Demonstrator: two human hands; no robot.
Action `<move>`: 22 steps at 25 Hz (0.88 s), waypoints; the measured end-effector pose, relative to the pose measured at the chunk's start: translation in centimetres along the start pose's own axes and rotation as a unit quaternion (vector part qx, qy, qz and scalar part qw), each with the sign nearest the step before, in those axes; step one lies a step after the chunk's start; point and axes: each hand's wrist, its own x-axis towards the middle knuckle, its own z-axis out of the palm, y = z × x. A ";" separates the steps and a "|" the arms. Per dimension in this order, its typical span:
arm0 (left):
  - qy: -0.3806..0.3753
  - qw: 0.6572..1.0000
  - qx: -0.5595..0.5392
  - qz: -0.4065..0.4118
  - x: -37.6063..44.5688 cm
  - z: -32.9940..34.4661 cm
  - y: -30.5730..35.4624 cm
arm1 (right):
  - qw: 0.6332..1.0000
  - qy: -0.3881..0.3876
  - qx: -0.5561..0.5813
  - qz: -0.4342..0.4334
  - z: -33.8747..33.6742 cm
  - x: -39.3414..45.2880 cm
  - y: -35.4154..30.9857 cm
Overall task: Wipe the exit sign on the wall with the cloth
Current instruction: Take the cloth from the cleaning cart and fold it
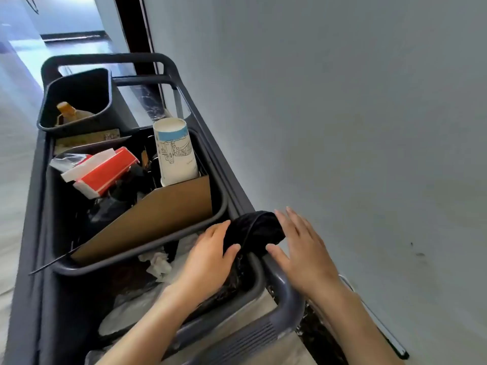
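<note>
While my left hand (208,259) pinches the black cloth (254,233) on the cart rail (286,288), my right hand (297,248) lies flat and open beside it. I am just picking it up. No exit sign shows here, so next I must lift the cloth and find it on the wall (342,114).
</note>
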 end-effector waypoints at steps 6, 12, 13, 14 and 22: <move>-0.032 0.996 -0.065 -0.052 2.8 1.3 -1.4 | 0.995 -0.083 0.053 -0.012 1.4 4.5 1.3; -0.029 0.996 -0.046 -0.073 3.9 0.4 -1.1 | 0.996 -0.034 0.081 0.016 1.9 4.4 0.8; -0.031 0.996 -0.044 -0.072 3.9 0.1 -1.2 | 0.996 -0.026 0.081 0.027 1.8 4.1 0.7; -0.037 0.996 -0.046 -0.072 3.8 -0.2 -1.2 | 0.996 -0.023 0.077 0.037 1.7 3.8 0.5; -0.025 0.989 -0.146 0.001 1.4 -1.5 3.2 | 0.976 0.055 0.179 0.108 -1.5 -1.6 2.3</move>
